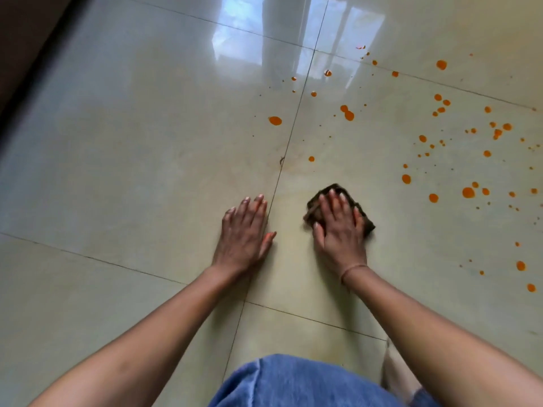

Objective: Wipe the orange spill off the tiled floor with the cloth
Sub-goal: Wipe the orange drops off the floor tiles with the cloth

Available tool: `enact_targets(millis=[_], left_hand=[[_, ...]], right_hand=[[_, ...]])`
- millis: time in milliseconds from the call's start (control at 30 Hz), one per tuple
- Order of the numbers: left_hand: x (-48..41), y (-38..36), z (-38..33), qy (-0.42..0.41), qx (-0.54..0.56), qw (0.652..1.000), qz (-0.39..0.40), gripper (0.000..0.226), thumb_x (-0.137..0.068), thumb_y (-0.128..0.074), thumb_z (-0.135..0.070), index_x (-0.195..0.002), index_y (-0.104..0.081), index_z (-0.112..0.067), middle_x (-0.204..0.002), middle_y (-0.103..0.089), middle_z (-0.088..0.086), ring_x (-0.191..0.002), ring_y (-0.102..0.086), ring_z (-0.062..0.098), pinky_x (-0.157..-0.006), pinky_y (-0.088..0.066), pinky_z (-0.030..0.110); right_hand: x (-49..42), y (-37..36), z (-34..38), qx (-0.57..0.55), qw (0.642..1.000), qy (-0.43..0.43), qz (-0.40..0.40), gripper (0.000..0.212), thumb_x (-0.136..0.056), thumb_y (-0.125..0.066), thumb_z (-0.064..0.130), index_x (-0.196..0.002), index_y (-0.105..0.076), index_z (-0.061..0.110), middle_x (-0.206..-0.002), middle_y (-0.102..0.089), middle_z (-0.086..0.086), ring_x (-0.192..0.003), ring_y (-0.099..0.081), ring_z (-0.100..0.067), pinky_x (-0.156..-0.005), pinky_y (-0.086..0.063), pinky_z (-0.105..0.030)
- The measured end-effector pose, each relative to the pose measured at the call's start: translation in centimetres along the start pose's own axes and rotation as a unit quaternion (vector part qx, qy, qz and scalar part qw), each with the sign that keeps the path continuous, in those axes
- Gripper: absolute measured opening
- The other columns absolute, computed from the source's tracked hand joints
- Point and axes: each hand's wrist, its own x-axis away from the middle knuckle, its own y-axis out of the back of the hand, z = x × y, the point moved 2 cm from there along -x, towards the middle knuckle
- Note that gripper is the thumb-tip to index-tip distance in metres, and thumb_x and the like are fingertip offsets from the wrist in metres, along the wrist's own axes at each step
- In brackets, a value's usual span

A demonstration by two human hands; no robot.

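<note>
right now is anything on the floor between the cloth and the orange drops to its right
Nothing visible. Only bare tiled floor lies between the cloth under the right hand and the nearest orange drops. The left hand rests flat on the other side.

Both hands palm-down — left hand (246, 230) flat, right hand (338, 227) pressing, fingers spread

Dark, seemingly folded cloth (338, 190) lies flat on the glossy pale floor (147, 142); orange spill (468, 192) dots tiles beyond and right, apart from it.
</note>
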Motion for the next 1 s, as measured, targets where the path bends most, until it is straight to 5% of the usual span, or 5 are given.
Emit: enact_targets(millis=[333,533,667,833,1000], left_hand=[[-1.9,-0.8,-1.5,0.005,-0.048,0.997,0.057,0.074,-0.092,-0.026,-0.056,-0.149,-0.027,-0.009,-0.159,-0.021,0.005,-0.145,-0.02,0.029,-0.112,-0.022,0.049],[-2.1,-0.9,0.1,-0.029,0.028,0.996,0.085,0.083,-0.087,-0.024,-0.065,-0.153,-0.001,-0.021,-0.156,0.016,-0.011,-0.147,0.01,0.017,-0.116,0.004,0.037],[-2.6,-0.1,0.7,-0.049,0.046,0.987,0.149,0.103,-0.079,-0.048,-0.069,-0.152,0.008,-0.022,-0.153,0.026,-0.012,-0.147,0.016,0.019,-0.117,0.003,0.038],[-4.1,2.6,1.3,-0.107,-0.092,0.965,0.22,0.124,-0.067,-0.068,-0.065,-0.152,0.011,-0.021,-0.159,0.019,-0.005,-0.148,0.007,0.02,-0.116,-0.014,0.045],[-4.8,4.0,1.2,-0.075,-0.127,0.957,0.248,0.133,-0.063,-0.076,-0.06,-0.149,0.018,-0.022,-0.158,0.024,-0.001,-0.147,0.011,0.028,-0.115,-0.015,0.056]], right_hand=[[0.2,0.5,-2.9,0.001,0.998,-0.066,-0.002,0.067,-0.093,-0.047,0.036,-0.153,-0.02,0.023,-0.162,-0.013,-0.002,-0.15,-0.01,-0.022,-0.118,-0.005,-0.043],[1.1,-0.8,-0.6,0.047,0.968,0.244,0.021,0.067,-0.086,-0.045,0.039,-0.149,-0.033,0.022,-0.157,-0.029,-0.004,-0.146,-0.024,-0.022,-0.116,-0.015,-0.043],[-6.8,1.7,-2.3,0.031,0.999,0.03,-0.013,0.067,-0.094,-0.044,0.038,-0.154,-0.017,0.023,-0.162,-0.011,-0.002,-0.15,-0.008,-0.02,-0.118,-0.003,-0.041],[-6.9,2.2,-3.7,0.124,0.861,0.488,0.071,0.063,-0.093,-0.046,0.037,-0.151,-0.028,0.022,-0.159,-0.024,-0.003,-0.148,-0.018,-0.023,-0.118,-0.01,-0.042],[-15.7,5.4,-4.7,0.166,0.918,0.354,0.062,0.065,-0.098,-0.035,0.043,-0.154,-0.008,0.025,-0.163,-0.004,0.0,-0.15,-0.001,-0.022,-0.121,-0.002,-0.043]])
